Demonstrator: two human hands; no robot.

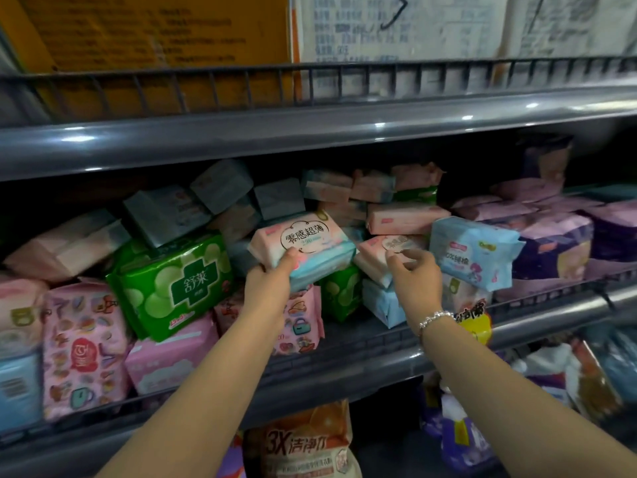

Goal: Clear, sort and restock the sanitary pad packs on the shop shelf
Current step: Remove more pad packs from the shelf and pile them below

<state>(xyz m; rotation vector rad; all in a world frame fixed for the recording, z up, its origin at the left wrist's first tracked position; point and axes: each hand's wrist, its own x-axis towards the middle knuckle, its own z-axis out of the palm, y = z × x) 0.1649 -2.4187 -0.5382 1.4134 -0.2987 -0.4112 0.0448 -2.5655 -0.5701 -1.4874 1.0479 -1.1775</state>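
The middle shelf (344, 343) is piled with sanitary pad packs in pink, green, blue and purple. My left hand (270, 282) grips a pink and light-blue pack (303, 241) from below, thumb on its front, lifted a little above the pile. My right hand (415, 281) reaches to a second pink pack (386, 251) just to the right, fingers loosely curled at its front edge; I cannot tell whether they pinch it. A large green pack (172, 284) leans at the left. A light-blue pack (475, 251) lies right of my right hand.
A grey wire rail (310, 81) fronts the upper shelf, which holds an orange carton (155, 32) and a white carton (413, 25). Purple packs (558, 243) fill the right end. Below, the lower shelf holds an orange bag (306, 443) and more packs.
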